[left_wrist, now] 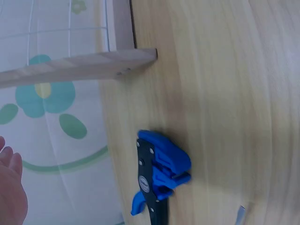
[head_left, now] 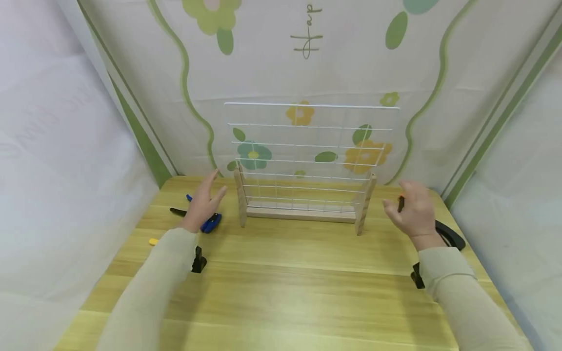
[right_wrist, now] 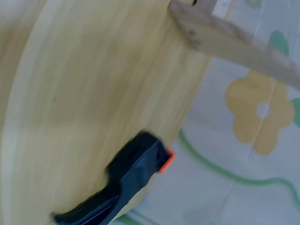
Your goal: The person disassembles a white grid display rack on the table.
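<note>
A white wire grid stands upright in a wooden frame, its two wooden end posts joined by a low wooden bar. To the left of it my left hand hovers with fingers extended and thumb spread, holding nothing. Below that hand lies a blue and black wire-stripper-like plier tool, partly covered by the hand in the head view. My right hand is held right of the frame, fingers relaxed and nothing in them. Beside and beneath it lies a black handled tool with an orange tip.
A small yellow piece shows by my left sleeve, and a thin metal strip near the plier tool. The wooden table ends against a flower-printed white cloth, with cloth walls on both sides.
</note>
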Tool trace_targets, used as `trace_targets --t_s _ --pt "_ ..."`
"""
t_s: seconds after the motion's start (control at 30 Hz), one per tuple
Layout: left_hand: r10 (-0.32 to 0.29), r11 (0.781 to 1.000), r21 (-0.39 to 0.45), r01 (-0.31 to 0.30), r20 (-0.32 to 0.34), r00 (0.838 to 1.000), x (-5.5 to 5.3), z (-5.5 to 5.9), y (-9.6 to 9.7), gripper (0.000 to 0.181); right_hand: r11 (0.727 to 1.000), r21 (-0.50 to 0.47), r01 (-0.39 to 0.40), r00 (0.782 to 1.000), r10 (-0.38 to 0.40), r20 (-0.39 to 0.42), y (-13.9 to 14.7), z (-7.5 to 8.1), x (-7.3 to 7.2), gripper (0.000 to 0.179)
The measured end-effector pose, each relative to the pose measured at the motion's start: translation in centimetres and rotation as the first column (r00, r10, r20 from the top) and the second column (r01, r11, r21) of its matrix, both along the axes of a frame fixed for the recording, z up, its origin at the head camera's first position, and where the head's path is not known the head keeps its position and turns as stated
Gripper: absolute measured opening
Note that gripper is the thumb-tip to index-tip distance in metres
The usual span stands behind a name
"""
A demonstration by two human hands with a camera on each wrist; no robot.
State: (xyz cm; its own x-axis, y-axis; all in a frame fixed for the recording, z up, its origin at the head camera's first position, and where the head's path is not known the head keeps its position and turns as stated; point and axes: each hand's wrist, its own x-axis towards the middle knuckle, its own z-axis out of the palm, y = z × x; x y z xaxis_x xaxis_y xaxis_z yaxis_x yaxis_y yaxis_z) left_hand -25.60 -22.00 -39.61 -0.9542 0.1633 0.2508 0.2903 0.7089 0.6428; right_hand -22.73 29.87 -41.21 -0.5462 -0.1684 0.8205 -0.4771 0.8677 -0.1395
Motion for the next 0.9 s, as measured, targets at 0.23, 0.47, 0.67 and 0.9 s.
trace_targets --t_s 0.23,0.47,0.67,0.9 --pt "-0.007 0.997 0.074 0.006 0.011 1.0 -0.1 0.5 1.1 0.058 0.995 -0.051 -0.089 0.995 0.086 -0.055 -4.1 0.6 -0.8 0.072" --pt "0.015 0.998 0.063 -0.017 0.038 0.999 -0.7 -0.5 1.7 0.055 0.986 -0.051 -0.159 0.986 0.156 -0.062 -8.0 0.7 -1.6 0.065" --pt "0.002 0.997 0.078 -0.006 0.043 0.999 -0.8 -0.5 2.3 0.056 0.976 -0.083 -0.203 0.979 0.201 -0.027 -10.7 0.6 -2.1 0.062" --pt "-0.02 0.994 0.104 0.014 0.059 0.998 -1.2 0.4 2.8 0.06 0.979 -0.019 -0.201 0.979 0.201 0.019 -12.9 0.9 -2.7 0.057"
